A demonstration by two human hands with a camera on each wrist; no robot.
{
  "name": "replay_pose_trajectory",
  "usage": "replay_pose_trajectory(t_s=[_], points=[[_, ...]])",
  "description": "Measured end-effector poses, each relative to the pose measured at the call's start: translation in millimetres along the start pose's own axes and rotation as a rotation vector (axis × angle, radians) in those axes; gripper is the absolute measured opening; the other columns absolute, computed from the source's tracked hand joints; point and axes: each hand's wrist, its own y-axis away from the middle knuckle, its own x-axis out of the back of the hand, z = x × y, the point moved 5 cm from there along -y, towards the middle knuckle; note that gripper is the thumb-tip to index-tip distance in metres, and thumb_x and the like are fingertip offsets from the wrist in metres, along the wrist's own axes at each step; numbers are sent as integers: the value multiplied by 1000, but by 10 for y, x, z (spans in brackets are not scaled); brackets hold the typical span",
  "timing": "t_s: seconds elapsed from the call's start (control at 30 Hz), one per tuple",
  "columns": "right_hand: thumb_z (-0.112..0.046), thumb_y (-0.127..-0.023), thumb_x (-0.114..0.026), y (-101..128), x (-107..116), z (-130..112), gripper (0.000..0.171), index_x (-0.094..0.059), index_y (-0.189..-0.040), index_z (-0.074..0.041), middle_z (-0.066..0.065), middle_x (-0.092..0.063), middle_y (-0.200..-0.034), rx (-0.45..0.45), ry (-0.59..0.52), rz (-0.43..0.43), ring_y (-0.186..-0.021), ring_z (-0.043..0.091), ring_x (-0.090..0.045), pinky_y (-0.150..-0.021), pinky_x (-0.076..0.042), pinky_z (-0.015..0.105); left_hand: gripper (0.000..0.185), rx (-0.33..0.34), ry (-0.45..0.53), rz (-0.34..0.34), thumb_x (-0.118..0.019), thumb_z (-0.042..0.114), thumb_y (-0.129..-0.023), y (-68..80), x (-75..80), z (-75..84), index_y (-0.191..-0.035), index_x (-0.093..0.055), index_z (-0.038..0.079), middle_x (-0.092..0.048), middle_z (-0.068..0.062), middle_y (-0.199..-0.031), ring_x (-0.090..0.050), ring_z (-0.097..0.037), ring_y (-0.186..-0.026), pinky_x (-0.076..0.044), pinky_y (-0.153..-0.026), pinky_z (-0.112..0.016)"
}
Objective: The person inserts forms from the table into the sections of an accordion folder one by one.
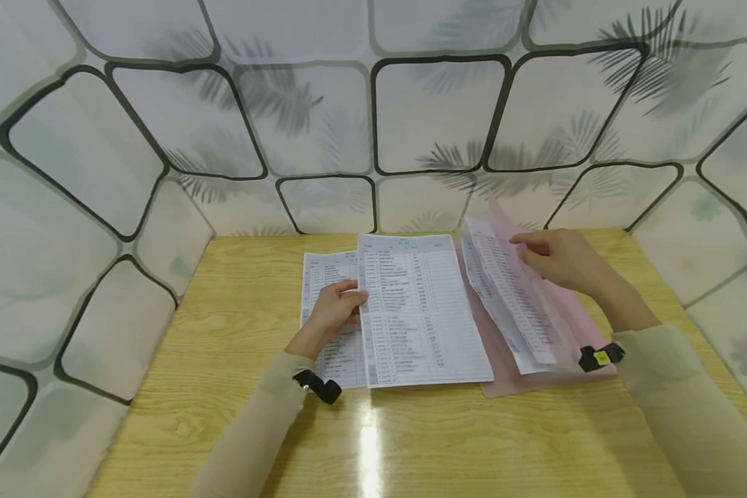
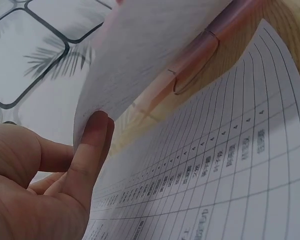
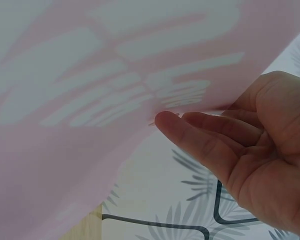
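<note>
Two printed table sheets lie on the wooden table: a left sheet (image 1: 325, 271) and a middle sheet (image 1: 423, 311) overlapping it. My left hand (image 1: 339, 304) rests on the left sheet, its fingers curled on the middle sheet's left edge. In the left wrist view a fingertip (image 2: 97, 127) presses a lifted paper edge (image 2: 150, 50) above a printed sheet (image 2: 215, 175). To the right lies an open pink folder (image 1: 510, 387). My right hand (image 1: 554, 259) holds a raised bundle of printed sheets (image 1: 510, 304) and the folder's flap. The right wrist view shows the fingers (image 3: 205, 140) against the translucent pink flap (image 3: 90, 150).
The wooden table (image 1: 236, 387) is enclosed at the back and both sides by white panels (image 1: 436, 114) with black rounded outlines and leaf prints. Bare wood lies in front of the papers. A black wrist camera (image 1: 320, 387) sits on each forearm.
</note>
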Motion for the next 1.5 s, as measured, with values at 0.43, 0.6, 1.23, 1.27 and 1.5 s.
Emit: replay_pose_trajectory(t_s=[0.43, 0.6, 1.23, 1.27, 1.5], points=[[-19, -105, -56, -7, -7, 15, 42, -65, -142, -2, 4, -65, -73, -6, 6, -4, -61, 16, -57, -52, -42, 27, 55, 13, 35, -29, -66, 11, -104, -29, -74, 79, -155, -49, 1, -73, -23, -125, -72, -12, -80, -59, -66, -21], [-19, -104, -56, -14, -8, 13, 42, -65, -141, -2, 2, -64, -72, -9, 12, 0, -61, 16, -56, -52, -42, 27, 59, 13, 16, -30, -67, 12, -103, -33, -114, 107, -157, -45, 0, -71, -25, -129, -71, -11, -77, -58, -63, -20], [-20, -105, -56, -33, -22, 13, 41, -66, -140, -3, 17, -74, -101, -7, -8, 0, -64, 16, -60, -56, -46, 28, 50, -24, -6, 15, -67, 10, -102, -50, -349, 85, -149, -55, -3, -75, -26, -122, -68, -10, -68, -58, -59, -20], [-20, -105, -57, -32, -24, 14, 41, -66, -140, -3, 17, -74, -101, -9, -9, -1, -65, 16, -60, -57, -46, 28, 50, -21, 0, 14, -67, 10, -102, -48, -367, 78, -149, -54, -3, -75, -26, -122, -68, -10, -67, -59, -58, -20], [-18, -104, -57, -31, -22, 20, 40, -67, -140, -2, 15, -73, -96, -12, -7, 5, -65, 16, -60, -56, -46, 27, 49, -19, 28, -4, -66, 9, -103, -10, -484, 62, -148, -54, -5, -75, -26, -122, -66, -9, -64, -57, -56, -20]])
